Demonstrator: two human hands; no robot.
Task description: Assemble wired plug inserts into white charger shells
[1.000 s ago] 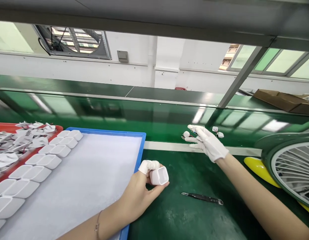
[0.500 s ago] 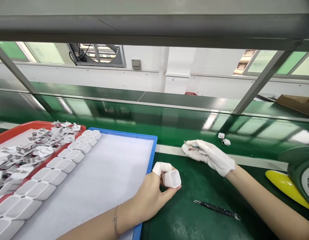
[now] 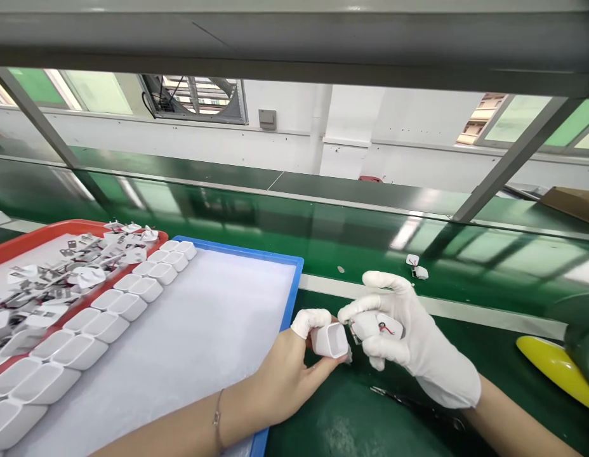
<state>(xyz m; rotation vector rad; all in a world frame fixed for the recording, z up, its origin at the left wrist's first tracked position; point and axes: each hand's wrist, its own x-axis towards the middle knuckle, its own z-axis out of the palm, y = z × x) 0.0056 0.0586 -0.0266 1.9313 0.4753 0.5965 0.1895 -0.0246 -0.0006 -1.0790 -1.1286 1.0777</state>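
Observation:
My left hand, bare but for a white finger cot, pinches a small hollow white plastic shell with its open end facing up and right. My right hand, in a white glove, grips a small white part with red and dark wires and holds it right beside the shell's mouth. Both hands meet above the green bench, just right of the blue tray.
The blue tray holds a white foam sheet and rows of several white shells along its left. A red tray of loose wired parts lies further left. Two more small parts sit on the green conveyor. Black tweezers lie under my right hand. A yellow-based fan stands right.
My right hand picked a wired part off the conveyor edge and brought it back towards me to the shell in my left hand. The view shifted slightly left.

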